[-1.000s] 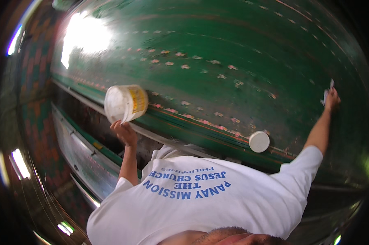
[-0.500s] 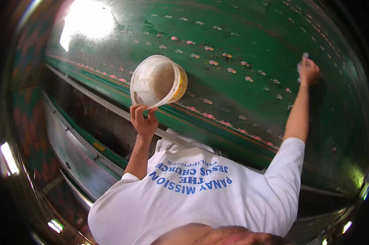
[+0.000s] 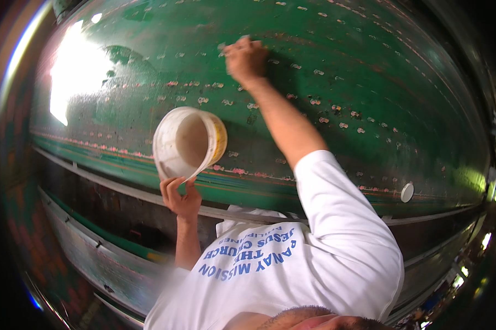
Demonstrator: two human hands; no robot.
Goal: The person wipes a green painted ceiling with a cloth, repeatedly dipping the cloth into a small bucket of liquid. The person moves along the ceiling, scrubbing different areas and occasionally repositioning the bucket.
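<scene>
The right hand (image 3: 246, 59) has just swung leftward across the green surface (image 3: 336, 157), so it now works beyond the white bucket (image 3: 171, 144); its fingers are blurred, and one cannot tell what they grip. The left hand (image 3: 181, 196) pinches the tilted bucket's rim, near the surface's front edge.

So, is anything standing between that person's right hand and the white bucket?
Nothing visible stands between them: only flat green surface with small pale and pink marks separates the right hand from the white bucket, whose rim the left hand grips. The white disc lies away to the right.
</scene>
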